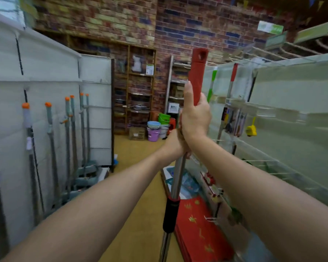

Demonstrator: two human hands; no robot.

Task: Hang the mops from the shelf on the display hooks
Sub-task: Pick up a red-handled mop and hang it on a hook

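Mop (175,178) held near-upright between both forearms, dead centre. Red plastic grip on top with a hang hole near its tip, steel shaft below, black collar on the shaft under the hands.

Right hand (194,118) wrapped around the lower end of the red grip, thumb laid up along it. Left hand (175,143) directly below, touching the right one, fingers curled round the steel shaft.

Right of the hands: pale display panel (295,95) with wire hooks. Two mops already hang there, a green-handled mop (212,83) and just beyond it a red-handled mop (232,80). Further right, below hand level, a yellow tape measure (251,129) hangs beside some carded tools too blurred to identify.

Below the right forearm: flat red packs (199,229) with gold markings, unreadable.

Left of the hands, well apart: row of grey poles with orange caps (48,118) against a white slat wall (45,69).

Beyond the hands, far end of the aisle: stacked plastic buckets (156,127), purple, blue, green, on the floor in front of wooden shelving (138,87) and a brick wall (121,21). Green-and-white sign (270,27) up to the right; text blurred, not legible. No brand readable anywhere.
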